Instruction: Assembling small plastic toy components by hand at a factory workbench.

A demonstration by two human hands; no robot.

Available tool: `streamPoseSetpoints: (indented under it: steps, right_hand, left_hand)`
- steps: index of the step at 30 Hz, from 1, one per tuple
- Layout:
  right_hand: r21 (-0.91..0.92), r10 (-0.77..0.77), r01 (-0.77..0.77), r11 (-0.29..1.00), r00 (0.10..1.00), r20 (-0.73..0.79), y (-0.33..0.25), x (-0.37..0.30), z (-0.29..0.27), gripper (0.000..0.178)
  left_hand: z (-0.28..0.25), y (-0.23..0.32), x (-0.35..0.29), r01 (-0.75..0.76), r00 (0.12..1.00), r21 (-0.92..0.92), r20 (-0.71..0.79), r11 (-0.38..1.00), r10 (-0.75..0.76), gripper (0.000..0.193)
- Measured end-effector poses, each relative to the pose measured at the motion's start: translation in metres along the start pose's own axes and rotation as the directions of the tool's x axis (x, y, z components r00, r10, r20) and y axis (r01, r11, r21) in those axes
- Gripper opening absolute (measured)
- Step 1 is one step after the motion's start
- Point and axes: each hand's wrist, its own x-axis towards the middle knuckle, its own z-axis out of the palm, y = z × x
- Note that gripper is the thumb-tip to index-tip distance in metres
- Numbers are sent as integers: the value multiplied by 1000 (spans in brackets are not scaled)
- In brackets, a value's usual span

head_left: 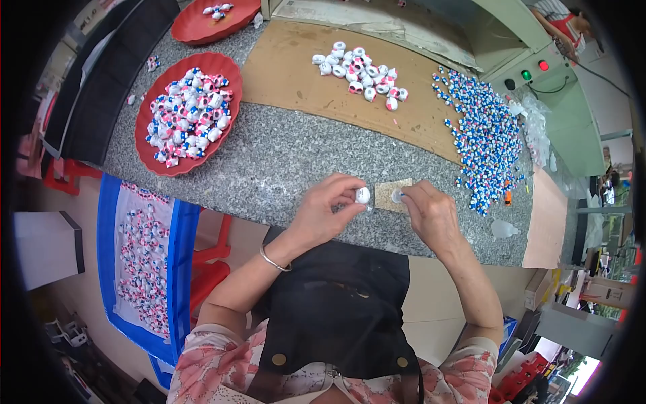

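My left hand (328,207) pinches a small white figurine head (363,195) between thumb and fingertips, just above the grey table edge. My right hand (431,214) has its fingertips pressed together at a small whitish round dish (396,195). A speck of blue shows at those fingertips, but what they hold is too small to make out. The dish rests on a tan square pad (391,205) on the table, between my two hands.
A red scalloped bowl (142,131) of pink, blue and white figurines stands left. Larger white heads (369,79) lie on brown cardboard (289,64). Many tiny blue pieces (481,128) are heaped right, by a green machine housing (572,128). A blue crate (178,269) sits lower left.
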Motion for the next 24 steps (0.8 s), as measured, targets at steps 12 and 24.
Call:
streamPoseSetpoints:
  steps: [12, 24]
  right_hand:
    - [823, 457, -481, 301, 831, 318, -13, -25, -1, 13]
    - [605, 170, -199, 771, 980, 106, -24, -21, -16, 10]
  left_hand:
    - [31, -2, 8, -306, 952, 244, 67, 920, 299, 32]
    - [21, 0, 10, 236, 910, -209, 390, 949, -140, 26]
